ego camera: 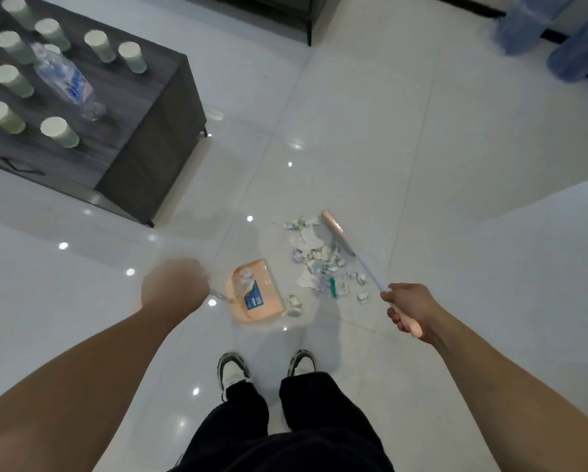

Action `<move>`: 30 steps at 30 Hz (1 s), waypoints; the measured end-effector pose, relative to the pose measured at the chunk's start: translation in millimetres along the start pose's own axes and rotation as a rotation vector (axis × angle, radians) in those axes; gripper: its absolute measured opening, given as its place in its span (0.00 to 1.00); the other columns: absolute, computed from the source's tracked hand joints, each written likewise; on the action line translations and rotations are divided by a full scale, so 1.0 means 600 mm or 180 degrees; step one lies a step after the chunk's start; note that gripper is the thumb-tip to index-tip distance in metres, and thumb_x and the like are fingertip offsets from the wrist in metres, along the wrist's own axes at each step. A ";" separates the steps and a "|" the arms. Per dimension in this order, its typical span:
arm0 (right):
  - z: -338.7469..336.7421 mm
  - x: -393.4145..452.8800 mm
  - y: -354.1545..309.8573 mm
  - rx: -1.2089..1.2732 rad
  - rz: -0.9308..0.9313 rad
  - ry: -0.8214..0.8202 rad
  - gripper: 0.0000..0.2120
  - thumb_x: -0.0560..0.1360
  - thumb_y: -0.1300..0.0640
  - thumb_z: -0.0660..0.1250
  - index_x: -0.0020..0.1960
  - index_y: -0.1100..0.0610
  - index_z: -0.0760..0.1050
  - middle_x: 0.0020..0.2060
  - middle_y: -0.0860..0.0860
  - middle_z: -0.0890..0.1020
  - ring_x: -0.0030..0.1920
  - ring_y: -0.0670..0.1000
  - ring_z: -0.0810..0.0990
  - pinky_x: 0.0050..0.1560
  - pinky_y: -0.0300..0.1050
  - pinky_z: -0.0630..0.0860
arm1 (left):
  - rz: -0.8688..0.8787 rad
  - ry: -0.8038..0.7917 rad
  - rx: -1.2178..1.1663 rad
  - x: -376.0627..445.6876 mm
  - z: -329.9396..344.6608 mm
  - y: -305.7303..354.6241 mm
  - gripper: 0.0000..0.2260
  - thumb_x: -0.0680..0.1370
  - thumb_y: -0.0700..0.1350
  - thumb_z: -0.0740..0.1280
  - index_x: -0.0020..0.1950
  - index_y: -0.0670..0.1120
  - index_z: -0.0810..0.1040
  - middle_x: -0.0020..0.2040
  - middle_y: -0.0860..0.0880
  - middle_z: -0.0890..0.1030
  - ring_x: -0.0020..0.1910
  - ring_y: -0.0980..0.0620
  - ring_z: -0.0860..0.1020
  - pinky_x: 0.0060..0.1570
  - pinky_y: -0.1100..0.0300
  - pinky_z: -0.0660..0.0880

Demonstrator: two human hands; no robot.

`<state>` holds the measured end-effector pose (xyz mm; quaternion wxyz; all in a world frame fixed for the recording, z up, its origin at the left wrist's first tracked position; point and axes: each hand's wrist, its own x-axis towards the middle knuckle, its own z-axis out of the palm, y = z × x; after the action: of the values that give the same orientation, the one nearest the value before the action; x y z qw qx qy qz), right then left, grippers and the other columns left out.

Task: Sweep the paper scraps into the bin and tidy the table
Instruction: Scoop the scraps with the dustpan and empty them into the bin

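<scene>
While the right hand point(409, 309) is gripping the pink end of the broom point(360, 258), fingers curled round the handle, the left hand point(175, 287) is closing as a fist on the dustpan point(256, 294) handle, which is mostly hidden behind the knuckles; the broom head is resting on the floor point(421, 137) at the far edge of the scraps point(323, 264), on the side away from the dustpan, so a pull toward the pan looks to be the step in hand; a few scraps are already lying in the dustpan, and two or three are sitting just beside its right side; most of the pile is lying between broom and pan, so the sweeping seems barely begun; no bin is showing; on the bench point(170, 97) at the upper left, cups point(59, 131) are standing apart and a bottle point(64, 78) is leaning among them, so the tidying appears not yet started.
</scene>
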<state>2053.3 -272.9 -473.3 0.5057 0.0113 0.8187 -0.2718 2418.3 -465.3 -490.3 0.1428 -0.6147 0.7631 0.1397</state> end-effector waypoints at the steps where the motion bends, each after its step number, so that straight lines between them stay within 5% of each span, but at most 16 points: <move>1: 0.005 0.003 -0.013 -0.0091 -0.0075 0.0012 0.05 0.76 0.65 0.68 0.49 0.57 0.76 0.28 0.56 0.72 0.19 0.49 0.67 0.21 0.36 0.65 | -0.0092 0.0006 -0.0068 -0.005 0.000 -0.007 0.07 0.72 0.52 0.63 0.35 0.52 0.72 0.33 0.53 0.73 0.31 0.52 0.72 0.29 0.61 0.63; 6: 0.028 0.066 -0.087 -0.0615 -0.0340 -0.0135 0.10 0.76 0.67 0.68 0.56 0.66 0.73 0.31 0.58 0.71 0.23 0.52 0.67 0.23 0.39 0.66 | -0.0660 0.0040 -0.0459 -0.039 0.006 -0.033 0.07 0.70 0.51 0.65 0.33 0.52 0.73 0.31 0.53 0.75 0.29 0.53 0.73 0.28 0.62 0.64; 11: 0.048 0.154 -0.157 -0.1372 -0.0460 -0.0464 0.22 0.76 0.66 0.68 0.69 0.63 0.71 0.31 0.58 0.72 0.24 0.53 0.68 0.24 0.39 0.67 | -0.1275 -0.0087 -0.0555 -0.097 0.020 -0.049 0.09 0.70 0.53 0.66 0.32 0.51 0.75 0.30 0.52 0.76 0.29 0.53 0.74 0.27 0.62 0.64; 16: 0.011 0.197 -0.175 -0.2412 -0.0568 -0.0749 0.22 0.77 0.65 0.66 0.70 0.62 0.71 0.35 0.59 0.74 0.28 0.54 0.70 0.28 0.42 0.69 | -0.1668 -0.0054 -0.0800 -0.166 0.054 -0.021 0.10 0.70 0.53 0.66 0.32 0.50 0.76 0.28 0.52 0.76 0.28 0.52 0.74 0.27 0.62 0.64; 22: -0.077 0.178 -0.130 -0.3198 -0.0724 -0.0663 0.29 0.76 0.63 0.62 0.76 0.51 0.66 0.35 0.58 0.76 0.25 0.54 0.73 0.24 0.39 0.71 | -0.1671 -0.0183 -0.0809 -0.219 0.083 0.021 0.09 0.71 0.53 0.65 0.33 0.50 0.76 0.29 0.51 0.77 0.30 0.50 0.75 0.28 0.61 0.67; 30: -0.123 0.084 0.019 -0.3336 -0.0579 -0.0729 0.29 0.76 0.62 0.61 0.76 0.51 0.66 0.36 0.57 0.76 0.25 0.53 0.73 0.24 0.39 0.71 | -0.1353 0.0049 -0.0659 -0.278 0.106 0.011 0.11 0.72 0.53 0.63 0.33 0.49 0.74 0.30 0.50 0.76 0.30 0.49 0.74 0.29 0.60 0.66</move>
<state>1971.3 -242.5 -494.8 0.5039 -0.3429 0.7819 0.1307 2448.8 -289.6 -483.9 0.0993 -0.7740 0.5991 0.1792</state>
